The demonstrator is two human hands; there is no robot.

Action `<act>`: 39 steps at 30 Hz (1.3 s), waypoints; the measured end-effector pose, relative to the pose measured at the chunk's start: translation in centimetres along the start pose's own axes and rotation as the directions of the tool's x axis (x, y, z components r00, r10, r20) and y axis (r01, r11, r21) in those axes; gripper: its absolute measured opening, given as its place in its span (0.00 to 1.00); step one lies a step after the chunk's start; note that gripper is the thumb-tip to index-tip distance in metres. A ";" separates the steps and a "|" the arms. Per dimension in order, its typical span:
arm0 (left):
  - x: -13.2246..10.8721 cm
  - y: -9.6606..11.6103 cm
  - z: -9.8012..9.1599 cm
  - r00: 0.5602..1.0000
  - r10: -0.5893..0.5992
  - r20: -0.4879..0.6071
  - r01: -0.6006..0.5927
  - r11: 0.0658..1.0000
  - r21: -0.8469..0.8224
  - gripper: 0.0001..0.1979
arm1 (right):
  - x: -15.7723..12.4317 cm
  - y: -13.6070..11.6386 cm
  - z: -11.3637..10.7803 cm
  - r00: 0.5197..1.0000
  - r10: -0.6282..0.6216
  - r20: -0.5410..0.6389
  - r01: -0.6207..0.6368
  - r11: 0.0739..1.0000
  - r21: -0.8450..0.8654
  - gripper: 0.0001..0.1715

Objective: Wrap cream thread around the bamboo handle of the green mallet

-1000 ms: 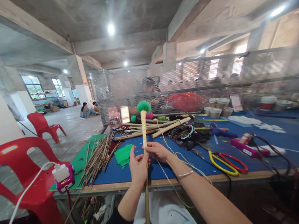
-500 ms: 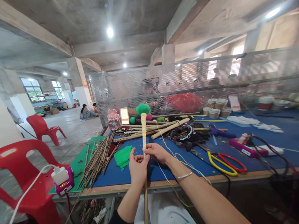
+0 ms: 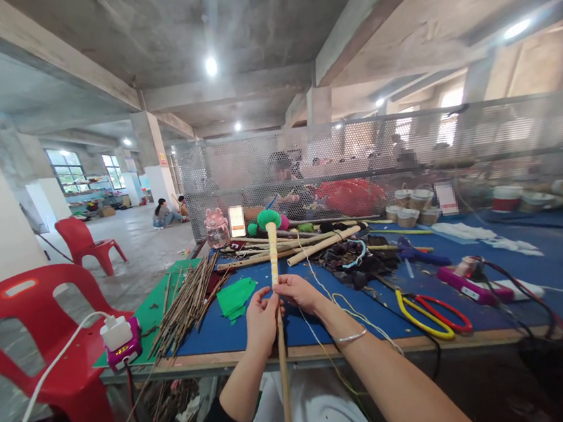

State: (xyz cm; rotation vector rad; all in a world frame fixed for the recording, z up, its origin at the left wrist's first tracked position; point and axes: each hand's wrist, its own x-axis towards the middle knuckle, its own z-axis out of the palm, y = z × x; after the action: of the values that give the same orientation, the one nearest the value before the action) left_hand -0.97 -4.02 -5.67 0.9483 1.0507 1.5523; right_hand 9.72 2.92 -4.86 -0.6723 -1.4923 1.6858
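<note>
A long wooden stick [image 3: 286,385] runs upright in front of me, from my lap to above the table. Its top carries a round green head [image 3: 269,219], and pale yellowish wrapping [image 3: 273,252] covers the shaft below that. Lower down on the shaft, my left hand [image 3: 263,324] is closed around the stick. My right hand [image 3: 297,293] pinches it at the bottom of the wrapping, fingertips touching it beside the left fingers. A piece of green cloth [image 3: 237,298] lies left of the hands. Loose pale string [image 3: 339,302] trails across the table on the right.
Thin brown twigs [image 3: 185,302] are piled at the left, near a purple power strip [image 3: 125,348]. Yellow-and-red-handled scissors [image 3: 436,315] and another purple power strip [image 3: 475,284] lie right. Behind stand a pink bottle [image 3: 217,228] and perforated metal screen [image 3: 236,162]. Red chairs [image 3: 46,316] stand left.
The stick's lower end has swung right, so it stands straighter. Both hands stay closed at nearly the same place on it. The whole view has shifted slightly.
</note>
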 end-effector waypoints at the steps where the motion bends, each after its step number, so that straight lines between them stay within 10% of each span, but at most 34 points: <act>1: 0.2 0.1 -0.1 1.000 0.013 -0.001 -0.012 0.998 0.059 0.25 | 0.1 0.1 0.0 1.000 -0.012 -0.023 0.011 1.000 -0.011 0.20; 7: 1.9 1.7 -1.2 0.986 0.124 0.114 -0.163 0.876 0.454 0.15 | 0.2 0.0 -0.3 0.992 -0.077 -0.097 0.078 0.997 0.003 0.20; 17: 0.6 1.1 -1.4 0.934 -0.183 0.308 0.178 0.983 0.044 0.21 | -1.0 -1.5 0.3 0.993 0.026 0.111 -0.042 0.988 0.148 0.19; 28: 0.1 0.9 -1.1 0.991 0.106 0.077 -0.119 0.974 0.195 0.16 | -0.5 -0.5 -0.3 0.999 -0.053 0.001 0.053 0.999 -0.004 0.17; 39: 0.4 0.1 -1.5 0.991 0.065 0.118 -0.076 0.993 0.095 0.19 | -0.3 -0.7 -0.3 0.989 0.057 0.134 -0.076 0.988 0.136 0.22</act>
State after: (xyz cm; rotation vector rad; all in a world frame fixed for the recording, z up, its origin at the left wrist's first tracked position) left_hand -2.43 -3.92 -6.04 1.1406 1.0298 1.4952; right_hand 10.29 2.82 -4.23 -0.5510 -1.4361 1.8982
